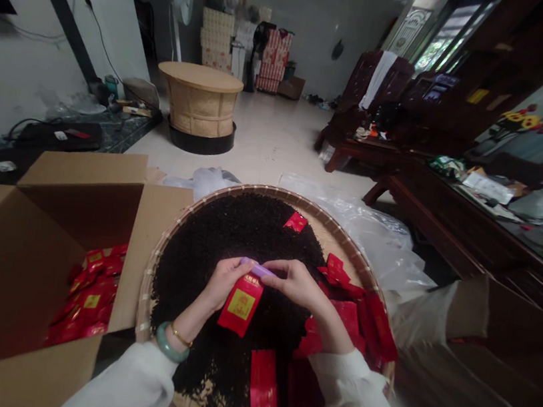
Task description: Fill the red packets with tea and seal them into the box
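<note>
My left hand (pixel 224 282) pinches the top of a small red packet (pixel 240 304) with a yellow label, held above a heap of dark loose tea leaves (pixel 226 237). My right hand (pixel 297 282) grips a small purple scoop (pixel 257 269) at the packet's mouth, fingers closed around it. The tea fills a round woven bamboo tray (pixel 152 281) on my lap. More flat red packets (pixel 357 313) lie piled on the tray's right side, and one long packet (pixel 265 394) rests near the front. A green bangle sits on my left wrist.
An open cardboard box (pixel 17 248) at my left holds several filled red packets (pixel 89 296). Clear plastic sheeting (pixel 374 228) lies beyond the tray. A dark wooden table (pixel 475 225) runs along the right. A round wooden stand (pixel 200 99) and a fan stand farther back.
</note>
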Action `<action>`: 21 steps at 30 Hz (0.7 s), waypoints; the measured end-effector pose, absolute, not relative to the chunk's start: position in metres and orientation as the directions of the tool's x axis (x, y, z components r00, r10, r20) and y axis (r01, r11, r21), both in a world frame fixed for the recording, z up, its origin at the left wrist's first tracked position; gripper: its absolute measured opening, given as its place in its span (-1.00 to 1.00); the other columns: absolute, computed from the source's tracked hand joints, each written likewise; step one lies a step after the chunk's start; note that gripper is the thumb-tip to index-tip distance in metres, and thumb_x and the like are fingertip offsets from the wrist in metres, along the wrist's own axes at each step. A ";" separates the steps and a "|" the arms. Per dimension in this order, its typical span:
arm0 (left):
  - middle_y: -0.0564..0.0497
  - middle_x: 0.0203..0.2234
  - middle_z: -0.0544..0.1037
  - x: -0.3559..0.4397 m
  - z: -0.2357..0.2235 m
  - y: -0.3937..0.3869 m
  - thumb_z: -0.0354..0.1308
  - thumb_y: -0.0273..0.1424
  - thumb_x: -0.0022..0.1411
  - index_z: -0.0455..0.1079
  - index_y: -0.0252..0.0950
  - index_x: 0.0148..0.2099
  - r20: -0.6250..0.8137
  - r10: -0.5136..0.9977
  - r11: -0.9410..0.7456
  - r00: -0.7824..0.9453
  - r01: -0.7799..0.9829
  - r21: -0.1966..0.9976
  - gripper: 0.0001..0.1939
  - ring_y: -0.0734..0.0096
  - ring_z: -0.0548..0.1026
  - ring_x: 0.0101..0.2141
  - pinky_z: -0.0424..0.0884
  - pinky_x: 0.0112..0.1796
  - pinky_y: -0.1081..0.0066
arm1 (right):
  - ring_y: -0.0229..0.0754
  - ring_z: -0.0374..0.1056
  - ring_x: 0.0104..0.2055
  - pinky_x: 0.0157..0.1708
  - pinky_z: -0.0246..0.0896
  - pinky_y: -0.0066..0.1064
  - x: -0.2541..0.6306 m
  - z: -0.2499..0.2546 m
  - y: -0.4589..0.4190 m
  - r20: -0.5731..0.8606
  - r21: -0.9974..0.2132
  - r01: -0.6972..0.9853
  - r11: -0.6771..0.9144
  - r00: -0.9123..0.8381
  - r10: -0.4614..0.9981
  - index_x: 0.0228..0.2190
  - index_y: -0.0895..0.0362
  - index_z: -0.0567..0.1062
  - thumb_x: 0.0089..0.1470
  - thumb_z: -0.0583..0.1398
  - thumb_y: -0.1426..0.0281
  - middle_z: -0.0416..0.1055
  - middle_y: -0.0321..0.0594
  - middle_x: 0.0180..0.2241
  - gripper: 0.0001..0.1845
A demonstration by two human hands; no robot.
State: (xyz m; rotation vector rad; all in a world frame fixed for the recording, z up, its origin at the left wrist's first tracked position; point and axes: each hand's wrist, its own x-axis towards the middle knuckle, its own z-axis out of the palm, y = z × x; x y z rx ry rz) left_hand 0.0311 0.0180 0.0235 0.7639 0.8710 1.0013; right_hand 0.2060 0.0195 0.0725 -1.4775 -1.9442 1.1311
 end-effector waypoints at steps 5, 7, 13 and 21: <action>0.05 -0.64 0.49 0.032 0.027 0.017 0.38 -0.12 -0.17 0.49 -0.42 -0.34 -0.264 0.923 0.362 0.279 -0.396 0.844 -0.54 0.53 0.37 -0.63 0.25 -0.54 0.52 | -0.03 0.45 -0.21 -0.23 0.26 -0.36 0.206 0.072 0.019 -0.127 -0.820 0.565 0.092 -0.336 0.933 -0.25 0.12 0.60 -0.04 0.24 0.27 0.58 -0.26 -0.27 -0.70; 0.04 -0.61 0.52 0.031 0.029 0.017 0.40 -0.13 -0.19 0.49 -0.42 -0.32 -0.281 0.916 0.382 0.285 -0.413 0.827 -0.53 0.52 0.39 -0.61 0.29 -0.52 0.52 | -0.02 0.45 -0.21 -0.23 0.26 -0.36 0.206 0.072 0.019 -0.126 -0.820 0.564 0.094 -0.338 0.933 -0.25 0.13 0.60 -0.04 0.24 0.26 0.58 -0.25 -0.27 -0.69; 0.03 -0.57 0.55 0.030 0.033 0.018 0.37 -0.07 -0.17 0.47 -0.38 -0.33 -0.296 0.901 0.415 0.316 -0.440 0.796 -0.52 0.49 0.44 -0.57 0.33 -0.48 0.52 | 0.02 0.45 -0.19 -0.19 0.26 -0.31 0.206 0.074 0.018 -0.084 -0.793 0.600 0.108 -0.283 0.955 -0.22 0.13 0.59 -0.02 0.23 0.29 0.57 -0.20 -0.22 -0.69; 0.08 -0.60 0.50 0.030 0.029 0.020 0.37 -0.20 -0.16 0.38 -0.34 -0.44 -0.318 0.904 0.419 0.285 -0.445 0.792 -0.65 0.49 0.42 -0.56 0.30 -0.48 0.51 | 0.03 0.46 -0.19 -0.17 0.27 -0.28 0.209 0.074 0.021 -0.057 -0.799 0.592 0.103 -0.246 0.968 -0.21 0.16 0.59 -0.02 0.23 0.30 0.58 -0.20 -0.23 -0.68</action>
